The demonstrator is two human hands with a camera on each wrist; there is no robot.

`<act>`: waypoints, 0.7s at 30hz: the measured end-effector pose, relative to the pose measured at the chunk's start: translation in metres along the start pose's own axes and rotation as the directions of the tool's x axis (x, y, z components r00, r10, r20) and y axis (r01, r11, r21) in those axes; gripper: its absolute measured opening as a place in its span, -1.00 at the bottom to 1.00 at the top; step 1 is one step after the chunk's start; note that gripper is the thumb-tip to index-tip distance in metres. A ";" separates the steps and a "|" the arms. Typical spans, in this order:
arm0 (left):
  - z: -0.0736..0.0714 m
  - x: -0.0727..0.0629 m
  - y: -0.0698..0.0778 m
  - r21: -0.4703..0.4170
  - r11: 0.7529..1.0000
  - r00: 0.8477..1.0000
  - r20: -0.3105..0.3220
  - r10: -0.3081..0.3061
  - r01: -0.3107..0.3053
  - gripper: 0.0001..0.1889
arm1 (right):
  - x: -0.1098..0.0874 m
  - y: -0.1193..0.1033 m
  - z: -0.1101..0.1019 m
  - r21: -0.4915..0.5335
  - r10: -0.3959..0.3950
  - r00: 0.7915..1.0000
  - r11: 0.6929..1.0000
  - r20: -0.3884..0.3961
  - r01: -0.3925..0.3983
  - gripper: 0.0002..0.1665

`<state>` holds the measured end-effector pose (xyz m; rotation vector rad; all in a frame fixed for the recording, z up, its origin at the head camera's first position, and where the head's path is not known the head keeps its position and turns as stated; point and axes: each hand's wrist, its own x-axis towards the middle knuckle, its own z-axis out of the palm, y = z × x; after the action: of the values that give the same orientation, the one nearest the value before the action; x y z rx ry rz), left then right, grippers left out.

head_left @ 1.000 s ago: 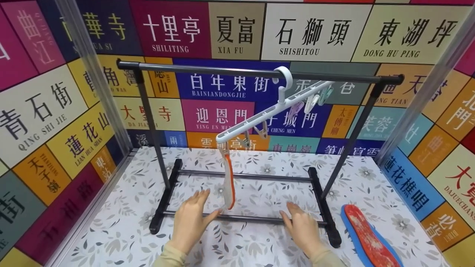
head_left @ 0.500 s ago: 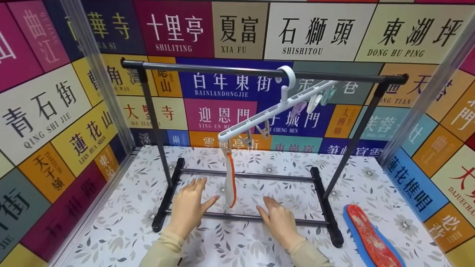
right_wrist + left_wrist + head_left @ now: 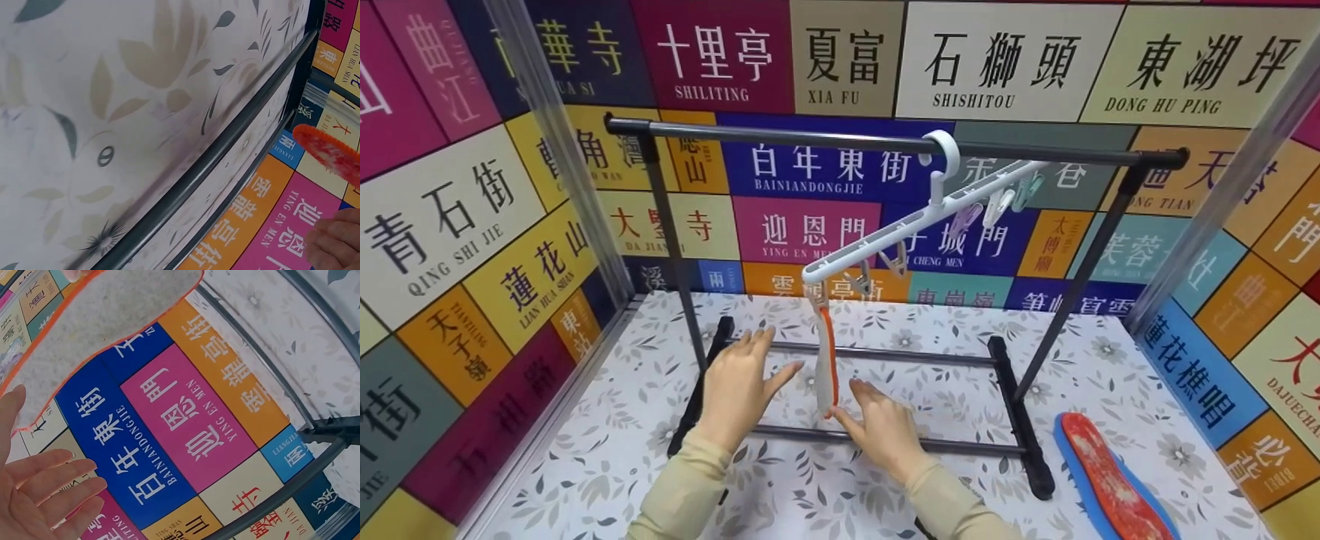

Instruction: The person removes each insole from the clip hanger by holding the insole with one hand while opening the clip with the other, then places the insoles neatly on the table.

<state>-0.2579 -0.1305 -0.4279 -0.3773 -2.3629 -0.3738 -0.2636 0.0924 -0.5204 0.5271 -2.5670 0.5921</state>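
An insole [image 3: 826, 364] with an orange edge hangs upright from a clip [image 3: 815, 295] at the near end of a white clip hanger [image 3: 885, 231]. Its grey side [image 3: 107, 326] faces the left wrist camera, and a red side [image 3: 332, 153] shows in the right wrist view. My left hand [image 3: 736, 391] is raised to the left of the insole, fingers extended and thumb apart, holding nothing. On the other side, my right hand [image 3: 887, 429] has its fingers extended, its thumb tip overlapping the insole's lower end in the head view.
The hanger hooks over the top bar [image 3: 780, 137] of a black rack standing on a floral tabletop [image 3: 585, 480]. Several more clips hang along the hanger. A red-and-blue insole [image 3: 1110, 480] lies right of the rack. Walls with colourful lettered panels enclose the table.
My right hand has moved left and slightly up, reaching the hanging insole's lower end. My left hand has risen a little beside the insole. The hanger stays on the bar.
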 end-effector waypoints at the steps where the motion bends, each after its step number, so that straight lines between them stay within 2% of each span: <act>1: 0.000 0.002 0.000 0.004 1.000 1.000 -0.008 0.002 -0.002 -0.31 | 0.001 -0.001 0.000 0.007 0.007 1.000 1.000 0.016 -0.007 -0.26; 4: -0.002 0.008 0.001 0.019 1.000 1.000 -0.025 0.010 -0.009 -0.32 | 0.005 -0.004 0.002 0.024 0.023 0.999 0.999 0.038 -0.024 -0.21; 8: -0.005 0.017 0.003 0.008 1.000 0.999 -0.034 0.005 -0.005 -0.33 | 0.011 -0.006 0.003 0.046 0.016 1.000 0.999 0.024 -0.017 -0.24; 15: -0.005 0.026 0.010 -0.014 0.998 0.997 -0.039 -0.063 0.063 -0.33 | 0.018 -0.008 0.009 0.051 -0.007 1.000 0.999 0.028 0.005 -0.30; 21: -0.004 0.040 0.020 -0.045 0.994 0.993 -0.061 -0.099 0.096 -0.28 | 0.024 -0.014 0.013 0.044 -0.043 0.998 0.998 -0.035 0.044 -0.46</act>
<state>-0.2763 -0.1072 -0.3948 -0.2666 -2.3200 -0.4752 -0.2809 0.0681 -0.5144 0.5817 -2.5089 0.6397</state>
